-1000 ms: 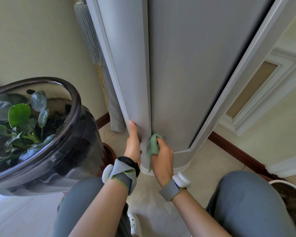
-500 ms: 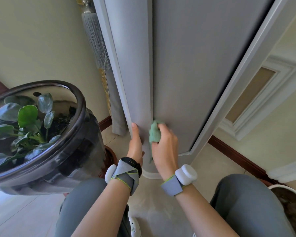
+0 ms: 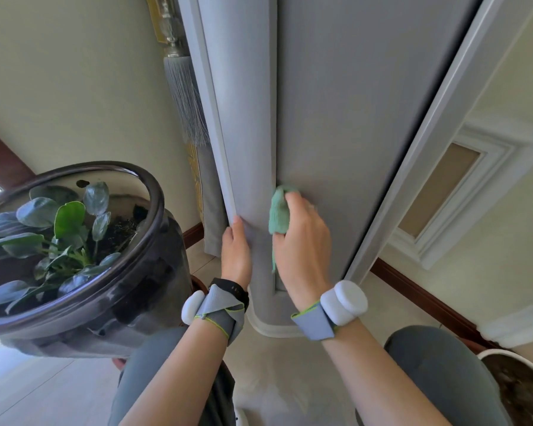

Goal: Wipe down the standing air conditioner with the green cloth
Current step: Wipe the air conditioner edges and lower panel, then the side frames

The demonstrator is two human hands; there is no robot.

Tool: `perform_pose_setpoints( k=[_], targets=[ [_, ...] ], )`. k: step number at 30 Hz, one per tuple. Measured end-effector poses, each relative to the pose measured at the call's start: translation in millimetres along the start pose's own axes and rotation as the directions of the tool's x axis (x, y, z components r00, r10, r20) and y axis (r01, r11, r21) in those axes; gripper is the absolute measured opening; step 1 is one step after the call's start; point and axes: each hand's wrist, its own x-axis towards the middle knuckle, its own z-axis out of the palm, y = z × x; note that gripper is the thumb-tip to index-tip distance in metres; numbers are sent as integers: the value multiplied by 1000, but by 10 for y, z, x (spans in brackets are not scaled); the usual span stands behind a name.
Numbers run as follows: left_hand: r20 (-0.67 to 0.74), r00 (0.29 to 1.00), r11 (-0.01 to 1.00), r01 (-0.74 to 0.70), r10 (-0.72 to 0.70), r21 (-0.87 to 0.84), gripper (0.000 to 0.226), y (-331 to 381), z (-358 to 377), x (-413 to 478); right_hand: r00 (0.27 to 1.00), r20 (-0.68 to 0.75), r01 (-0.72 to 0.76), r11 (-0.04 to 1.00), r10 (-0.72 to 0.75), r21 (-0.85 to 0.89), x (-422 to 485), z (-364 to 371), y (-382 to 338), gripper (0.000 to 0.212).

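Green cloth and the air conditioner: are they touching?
Touching. The head view shows the right hand pressing the bunched green cloth onto the air conditioner, on its grey front panel, no gap visible.

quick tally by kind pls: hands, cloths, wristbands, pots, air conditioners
hands: 2, left hand and right hand
green cloth: 1
wristbands: 2, left wristband and right wristband
pots: 2, dark pot and white pot
air conditioner: 1
total: 8

Dark glazed planter (image 3: pixel 154 241) with leafy plant (image 3: pixel 59 232) left; grey curtain tassel (image 3: pixel 185 99) behind.
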Motion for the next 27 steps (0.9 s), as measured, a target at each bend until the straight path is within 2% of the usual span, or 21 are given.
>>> perform_pose_setpoints(
  k=[1, 3, 5, 8, 10, 13, 15, 18, 21, 24, 27],
  targets=[
    [-3, 999, 999, -48, 48, -2, 53, 73, -20, -13, 998, -60, 34, 999, -33, 20, 79, -39, -54, 40],
    [-4, 993, 993, -116, 116, -11, 56, 287, -38, -43, 995, -84, 58, 997, -54, 44, 156, -87, -111, 46],
    [-9, 985, 985, -170, 170, -20, 57, 522, -33, -78, 1000, -14, 26, 999, -25, 48, 65, -64, -79, 47],
    [20, 962, 962, -272, 273, -24, 56, 866, -44, -160, 989, 148, -4, 999, 12, -55, -158, 0, 54, 53],
    [35, 956, 957, -292, 291, -2, 69, 1053, -50, -193, 988, 155, 3, 997, 8, -74, -165, -50, 38, 56],
    [53, 946, 947, -320, 319, 16, 81, 1341, -57, -226, 995, -48, 85, 996, -83, 30, 177, -240, -237, 45],
    [63, 939, 941, -338, 338, -9, 87, 1479, -41, -223, 961, -218, 190, 979, -171, 68, 502, -394, -422, 39],
    [60, 942, 943, -329, 331, -43, 90, 1515, -29, -216, 920, -317, 250, 968, -230, 22, 666, -434, -507, 39],
    [74, 942, 945, -324, 326, -48, 90, 1534, -9, -235, 953, -206, 211, 974, -223, -78, 361, -298, -400, 45],
    [82, 943, 947, -319, 322, -45, 94, 1588, -3, -256, 990, -48, 127, 989, -131, -78, 155, -262, -313, 53],
    [76, 937, 939, -338, 342, -65, 97, 1648, -10, -307, 977, -113, 177, 983, -183, -57, 429, -427, -518, 45]
  ],
)
